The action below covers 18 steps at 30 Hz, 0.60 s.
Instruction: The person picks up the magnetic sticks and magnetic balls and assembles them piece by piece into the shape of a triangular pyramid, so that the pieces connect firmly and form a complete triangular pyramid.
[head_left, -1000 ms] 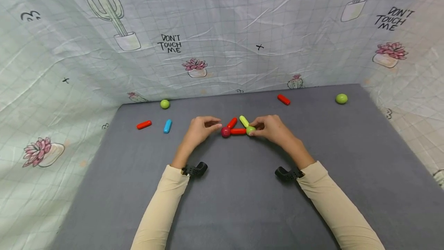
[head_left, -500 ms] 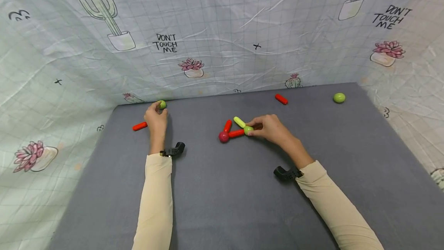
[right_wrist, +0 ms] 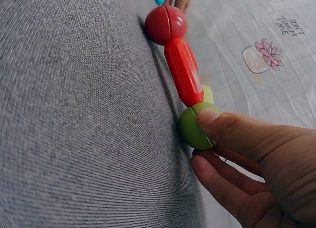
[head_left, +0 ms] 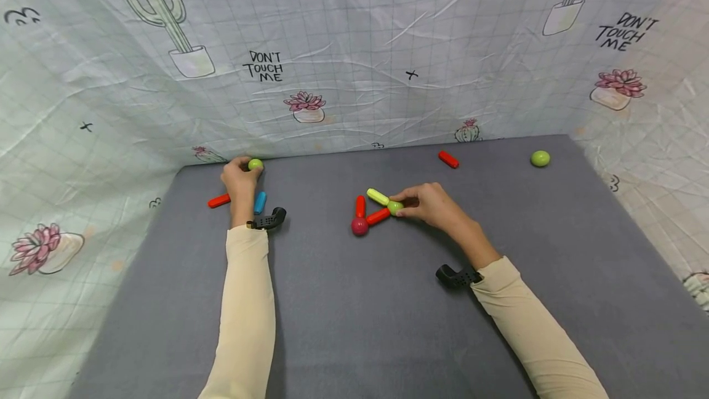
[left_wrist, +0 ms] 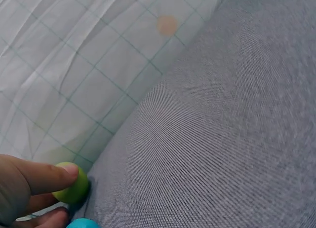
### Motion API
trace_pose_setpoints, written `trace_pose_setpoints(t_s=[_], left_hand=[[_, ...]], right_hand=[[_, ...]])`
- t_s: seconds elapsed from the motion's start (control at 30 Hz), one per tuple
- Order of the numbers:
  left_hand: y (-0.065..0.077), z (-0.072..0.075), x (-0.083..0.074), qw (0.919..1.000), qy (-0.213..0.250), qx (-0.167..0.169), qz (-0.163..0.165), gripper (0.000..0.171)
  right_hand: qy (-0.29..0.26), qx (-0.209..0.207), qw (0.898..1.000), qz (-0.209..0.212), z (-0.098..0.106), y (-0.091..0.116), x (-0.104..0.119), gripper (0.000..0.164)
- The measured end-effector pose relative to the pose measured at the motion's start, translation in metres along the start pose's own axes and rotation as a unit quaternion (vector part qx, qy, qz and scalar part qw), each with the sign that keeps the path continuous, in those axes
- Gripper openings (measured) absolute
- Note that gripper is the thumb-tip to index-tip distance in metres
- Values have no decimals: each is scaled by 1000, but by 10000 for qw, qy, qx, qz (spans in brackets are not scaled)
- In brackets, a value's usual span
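At the back left, my left hand (head_left: 239, 178) pinches a green ball (left_wrist: 74, 184) between thumb and fingers. A blue rod (head_left: 260, 202) and a red rod (head_left: 219, 201) lie close by that wrist. Mid-table, my right hand (head_left: 432, 203) pinches another green ball (right_wrist: 195, 126). A faceted red rod (right_wrist: 183, 72) runs from this ball to a dark red ball (right_wrist: 166, 25). From the same green ball a yellow rod (head_left: 378, 196) points back and left. A second red rod (head_left: 360, 206) extends backward from the dark red ball.
Near the back edge of the grey table (head_left: 354, 319) lies a loose red rod (head_left: 448, 159). Further right sits one more green ball (head_left: 540, 158). A patterned cloth (head_left: 354, 48) hangs behind and at the sides.
My left hand has left the dark red ball and moved back left to the loose green ball. In my right hand, the joined pieces have turned, the dark red ball swinging toward me.
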State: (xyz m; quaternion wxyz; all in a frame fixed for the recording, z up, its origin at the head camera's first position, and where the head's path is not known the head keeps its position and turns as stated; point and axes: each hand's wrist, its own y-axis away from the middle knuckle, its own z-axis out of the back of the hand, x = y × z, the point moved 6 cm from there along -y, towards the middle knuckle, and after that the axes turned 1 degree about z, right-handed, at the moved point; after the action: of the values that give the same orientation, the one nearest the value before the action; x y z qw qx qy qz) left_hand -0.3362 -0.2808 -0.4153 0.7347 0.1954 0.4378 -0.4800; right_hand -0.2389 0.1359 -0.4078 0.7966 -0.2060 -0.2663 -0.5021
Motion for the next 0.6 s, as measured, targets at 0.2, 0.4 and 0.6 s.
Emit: trace_pose_setpoints(t_s=[0.2, 0.4, 0.6], left_hand=[[6, -4, -11, 9995, -168, 61, -267, 38], [18, -15, -30, 9973, -179, 319, -642, 35], [30, -23, -53, 9937, 55, 605, -947, 35]], right_hand=[[-36, 64, 9999, 78, 0, -1, 0, 36], [-79, 129, 9998, 126, -1, -1, -1, 36], [-130, 96, 9997, 162, 0, -1, -3, 36]])
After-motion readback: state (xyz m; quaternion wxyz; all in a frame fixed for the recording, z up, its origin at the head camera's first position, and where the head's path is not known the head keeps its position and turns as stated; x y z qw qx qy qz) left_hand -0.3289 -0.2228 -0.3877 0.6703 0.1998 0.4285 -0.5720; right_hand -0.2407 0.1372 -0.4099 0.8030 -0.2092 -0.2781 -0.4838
